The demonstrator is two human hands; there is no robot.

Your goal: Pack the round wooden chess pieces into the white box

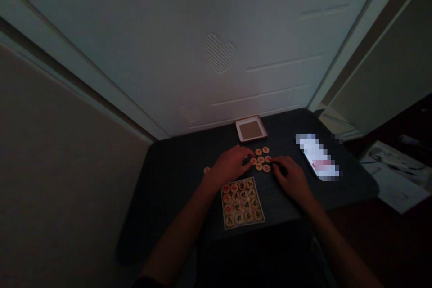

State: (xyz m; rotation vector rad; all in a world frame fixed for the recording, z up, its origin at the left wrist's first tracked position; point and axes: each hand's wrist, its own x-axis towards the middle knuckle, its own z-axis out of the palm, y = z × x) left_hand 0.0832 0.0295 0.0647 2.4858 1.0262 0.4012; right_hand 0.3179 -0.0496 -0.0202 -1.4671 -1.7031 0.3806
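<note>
Several round pieces with red characters (260, 160) lie in a tight cluster on the dark table (175, 157). My left hand (232, 163) reaches the cluster's left edge, thumb and index fingertips at a piece there. At the right edge, my right hand (289, 174) has its curled fingers by another piece. Nearer to me, a square box (223, 207) holds rows of round pieces with red or black characters. One loose piece (207, 170) lies left of my left hand, partly hidden by it.
An open, shallow box lid (265, 128) lies at the table's back edge. On the right is a lit, pixelated phone (319, 157). A pale door (162, 54) with heart patterns rises behind the table. White boxes and a cable (401, 180) sit beyond its right side.
</note>
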